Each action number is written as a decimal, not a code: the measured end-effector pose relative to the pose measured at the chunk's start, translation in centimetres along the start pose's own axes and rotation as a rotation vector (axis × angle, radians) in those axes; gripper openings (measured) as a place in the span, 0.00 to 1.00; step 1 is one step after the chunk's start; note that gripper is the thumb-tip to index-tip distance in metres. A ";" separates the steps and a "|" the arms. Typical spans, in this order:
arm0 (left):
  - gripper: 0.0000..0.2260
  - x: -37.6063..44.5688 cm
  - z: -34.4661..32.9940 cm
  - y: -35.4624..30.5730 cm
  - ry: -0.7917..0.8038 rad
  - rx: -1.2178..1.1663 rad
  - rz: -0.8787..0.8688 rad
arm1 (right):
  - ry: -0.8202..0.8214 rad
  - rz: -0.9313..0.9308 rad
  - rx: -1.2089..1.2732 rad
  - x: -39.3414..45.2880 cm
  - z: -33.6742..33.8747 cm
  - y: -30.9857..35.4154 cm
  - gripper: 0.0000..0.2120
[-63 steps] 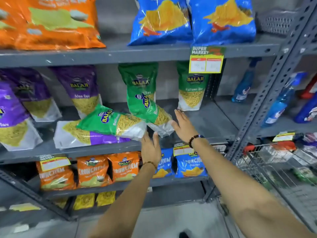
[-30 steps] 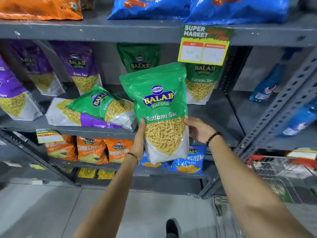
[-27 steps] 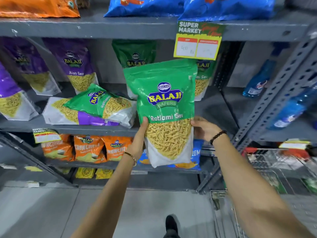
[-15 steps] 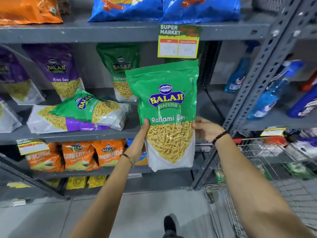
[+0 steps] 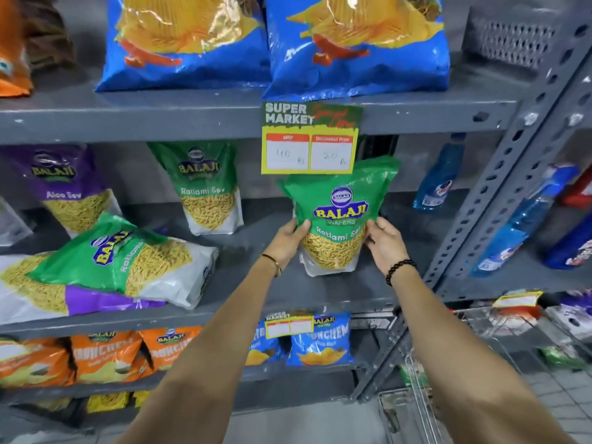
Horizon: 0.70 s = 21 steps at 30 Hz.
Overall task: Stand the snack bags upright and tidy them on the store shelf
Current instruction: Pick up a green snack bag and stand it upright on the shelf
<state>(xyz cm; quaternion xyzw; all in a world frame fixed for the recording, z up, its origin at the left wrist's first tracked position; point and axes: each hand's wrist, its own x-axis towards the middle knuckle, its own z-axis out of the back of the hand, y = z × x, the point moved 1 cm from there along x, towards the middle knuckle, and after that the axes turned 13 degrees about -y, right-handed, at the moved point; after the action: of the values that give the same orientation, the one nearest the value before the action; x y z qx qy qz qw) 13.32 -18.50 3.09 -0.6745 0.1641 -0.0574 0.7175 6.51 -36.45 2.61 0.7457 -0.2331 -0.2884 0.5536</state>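
Both hands, L (image 5: pixel 290 238) & R (image 5: pixel 382 241), clasp green bag (image 5: pixel 336 219) sides under price tag (image 5: pixel 309 139), steadying it upright w/ base on shelf (image 5: pixel 256 251)

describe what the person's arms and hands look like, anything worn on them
Both forearms are bare, with no sleeves in view. The left hand has a thin gold-coloured bangle at its wrist. The right hand has a bracelet of round black beads at its wrist. No gloves show, and no rings or watch can be made out.
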 end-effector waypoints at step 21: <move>0.16 -6.3 7.2 8.5 -0.721 -0.599 0.502 | -0.753 -0.142 -0.023 -4.9 -5.0 -6.5 0.17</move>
<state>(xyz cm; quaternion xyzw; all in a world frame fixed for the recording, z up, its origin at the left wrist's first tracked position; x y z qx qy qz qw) 8.49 -9.01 -4.03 -0.7669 0.0727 0.4010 0.4959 6.60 -27.90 -1.69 0.5955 -0.3646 -0.5826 0.4159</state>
